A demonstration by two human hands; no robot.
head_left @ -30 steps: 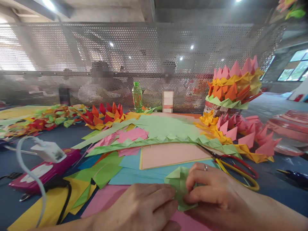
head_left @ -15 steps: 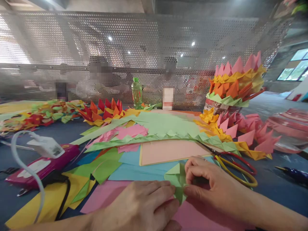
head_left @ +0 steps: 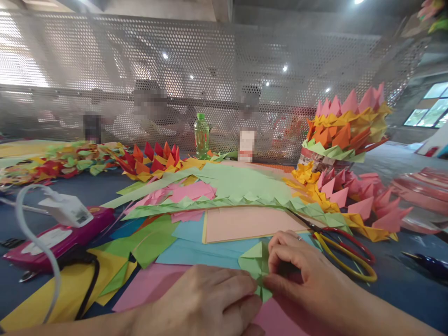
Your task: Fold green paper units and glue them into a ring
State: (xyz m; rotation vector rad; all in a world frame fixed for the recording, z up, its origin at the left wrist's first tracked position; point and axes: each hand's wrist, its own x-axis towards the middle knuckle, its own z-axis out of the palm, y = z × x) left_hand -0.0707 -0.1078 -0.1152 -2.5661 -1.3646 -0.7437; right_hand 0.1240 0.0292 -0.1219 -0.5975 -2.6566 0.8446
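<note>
A small folded piece of light green paper (head_left: 252, 261) lies over pink and blue sheets at the front of the table. My left hand (head_left: 210, 298) presses on its left and lower side with the fingers curled together. From the right, my right hand (head_left: 297, 270) pinches the paper's edge between thumb and bent fingers. Part of the fold is hidden under the fingers. Beneath both hands is a pink sheet (head_left: 280, 317). Scissors (head_left: 345, 252) with red and yellow handles rest just beyond my right hand.
A long green folded strip (head_left: 217, 203) crosses the paper pile. Right stand a tiered folded-paper piece (head_left: 345, 121), pink paper points (head_left: 364, 200) and a dark pen (head_left: 429, 266). Left lie a magenta power strip (head_left: 59, 242) with a white charger (head_left: 66, 210). A green bottle (head_left: 201, 137) stands behind.
The view has tilted slightly. My right thumb has shifted a little left along the green paper, closer to my left fingers. Both hands stay on the paper.
</note>
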